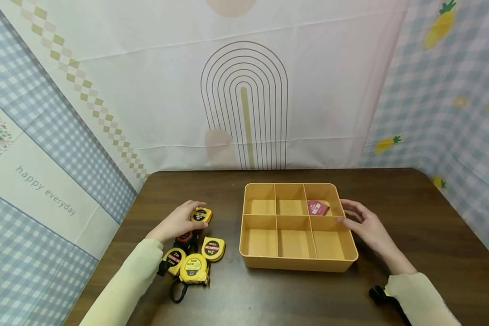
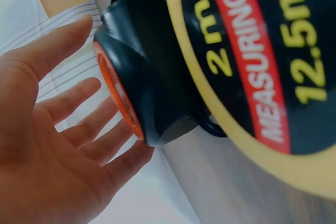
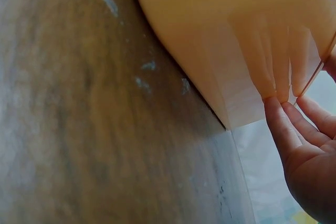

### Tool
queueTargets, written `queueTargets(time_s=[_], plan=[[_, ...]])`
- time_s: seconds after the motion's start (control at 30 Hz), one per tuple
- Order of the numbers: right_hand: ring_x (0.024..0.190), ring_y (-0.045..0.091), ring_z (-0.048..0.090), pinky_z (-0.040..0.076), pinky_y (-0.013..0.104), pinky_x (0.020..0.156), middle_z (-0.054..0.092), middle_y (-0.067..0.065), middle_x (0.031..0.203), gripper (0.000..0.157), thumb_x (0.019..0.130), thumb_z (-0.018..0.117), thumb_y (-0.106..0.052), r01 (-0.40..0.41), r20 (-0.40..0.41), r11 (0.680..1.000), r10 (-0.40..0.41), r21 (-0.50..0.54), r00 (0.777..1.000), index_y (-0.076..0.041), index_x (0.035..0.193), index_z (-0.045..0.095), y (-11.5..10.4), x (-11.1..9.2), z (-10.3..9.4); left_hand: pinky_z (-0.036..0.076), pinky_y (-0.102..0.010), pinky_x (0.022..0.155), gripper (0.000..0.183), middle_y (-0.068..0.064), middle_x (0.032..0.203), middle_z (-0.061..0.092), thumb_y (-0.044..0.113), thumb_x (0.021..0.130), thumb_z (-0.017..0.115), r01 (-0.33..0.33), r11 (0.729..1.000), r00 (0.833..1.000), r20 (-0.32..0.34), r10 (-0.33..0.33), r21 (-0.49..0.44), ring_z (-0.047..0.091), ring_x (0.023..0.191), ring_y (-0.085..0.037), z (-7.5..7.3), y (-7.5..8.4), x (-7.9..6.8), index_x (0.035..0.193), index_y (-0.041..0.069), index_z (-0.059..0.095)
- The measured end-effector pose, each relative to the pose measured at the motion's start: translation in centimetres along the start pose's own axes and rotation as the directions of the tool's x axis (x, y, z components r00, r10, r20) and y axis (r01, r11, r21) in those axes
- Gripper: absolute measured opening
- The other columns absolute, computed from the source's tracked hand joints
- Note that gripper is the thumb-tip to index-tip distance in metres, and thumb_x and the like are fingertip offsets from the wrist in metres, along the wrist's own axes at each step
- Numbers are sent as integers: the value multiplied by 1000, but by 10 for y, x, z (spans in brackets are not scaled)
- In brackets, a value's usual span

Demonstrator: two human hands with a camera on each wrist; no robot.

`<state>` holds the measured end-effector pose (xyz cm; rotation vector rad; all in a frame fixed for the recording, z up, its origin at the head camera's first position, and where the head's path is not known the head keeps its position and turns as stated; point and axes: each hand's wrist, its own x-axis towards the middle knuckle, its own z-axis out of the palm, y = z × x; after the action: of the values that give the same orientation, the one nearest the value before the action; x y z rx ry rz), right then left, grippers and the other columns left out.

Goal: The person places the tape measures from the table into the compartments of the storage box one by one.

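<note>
Straddling the far yellow tape measure (image 1: 201, 214), my left hand (image 1: 175, 222) has its thumb on the near side and its fingers on the far side, spread apart; I find no firm grip, and cannot tell whether the fingertips touch the casing. The far tape measure sits on the brown table (image 1: 236, 299), left of the box, at the far end of a loose cluster. Crowding my palm on the near side is the dark tape measure (image 1: 185, 238) with its orange ring. Judged risk: closing too low could catch or knock this neighbour. Second risk: the rounded casing could slip from a pinch taken only at its edge. Nearer me lie the right-hand yellow tape (image 1: 213, 249), the left-hand yellow tape (image 1: 174, 258) and the front yellow tape (image 1: 193, 268) with its black strap (image 1: 178, 292); my left sleeve (image 1: 144, 260) runs just beside the left-hand one, so a low withdrawal could drag it. Further out, my right hand (image 1: 367, 224) rests fairly straight fingertips against the outer wall of the orange box (image 1: 293, 263), thumb at the rim. Its pressure cannot be judged; pushing hard could slide the box toward the tapes, since nothing braces its left side. Tilting could shift the dark-pink piece (image 1: 318, 208) lying in the far right compartment.
</note>
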<state>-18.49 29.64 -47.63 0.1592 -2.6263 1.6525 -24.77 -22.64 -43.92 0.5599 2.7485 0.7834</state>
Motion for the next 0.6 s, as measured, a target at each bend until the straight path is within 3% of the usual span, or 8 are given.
queueTargets(time_s=[0.13,0.37,0.6], plan=[[114,-5,49,49,14,83,47,24,147,62,99,68,-27,-4,7,1000,4,-8,1000,-1,149,42,0,-2,0,40,-59,105,64,-17,149,47,31,93,74,9,1000,1000,4,-9,-6,47,134,-39,5,-6,1,147,8,50],[128,37,49,49,15,83,47,25,146,62,99,67,-27,-14,8,1000,14,-14,1000,0,149,42,-1,-1,0,40,-58,105,63,-17,147,48,30,92,75,17,1000,1000,1,-17,-15,47,133,-38,7,-12,0,146,7,52],[130,41,47,49,15,83,47,24,147,63,99,67,-28,-20,8,1000,20,-11,1000,-1,150,41,-3,-1,0,40,-58,105,64,-19,148,46,30,91,76,13,1000,1000,8,-13,3,47,133,-39,5,-15,3,145,6,51]])
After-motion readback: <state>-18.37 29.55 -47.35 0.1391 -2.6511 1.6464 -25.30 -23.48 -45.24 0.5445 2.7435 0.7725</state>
